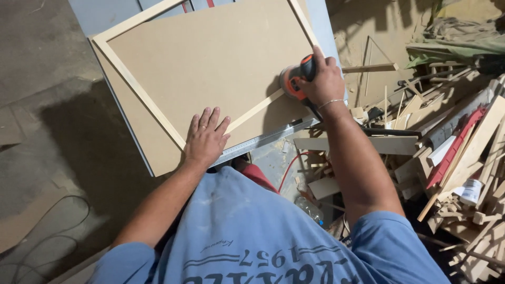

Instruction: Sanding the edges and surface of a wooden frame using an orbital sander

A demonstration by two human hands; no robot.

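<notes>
Scrap wood [457,158] clutters the floor beyond my right hand [326,81], which grips the orange sander [294,79] on the frame strip [252,111]. My left hand [205,138] lies open and flat, pinning the framed panel [210,63] steady

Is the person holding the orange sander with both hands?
No, only the right hand grips the orange sander; the left hand lies flat on the framed board.

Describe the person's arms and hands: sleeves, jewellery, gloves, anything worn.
Both hands are bare, no gloves. The left hand has a thin ring on one finger. The right hand has a thin silvery bracelet at the wrist. Both forearms are uncovered; short light-blue T-shirt sleeves end above the elbows. The shirt has dark printed lettering and wavy lines. No watch shows.
</notes>
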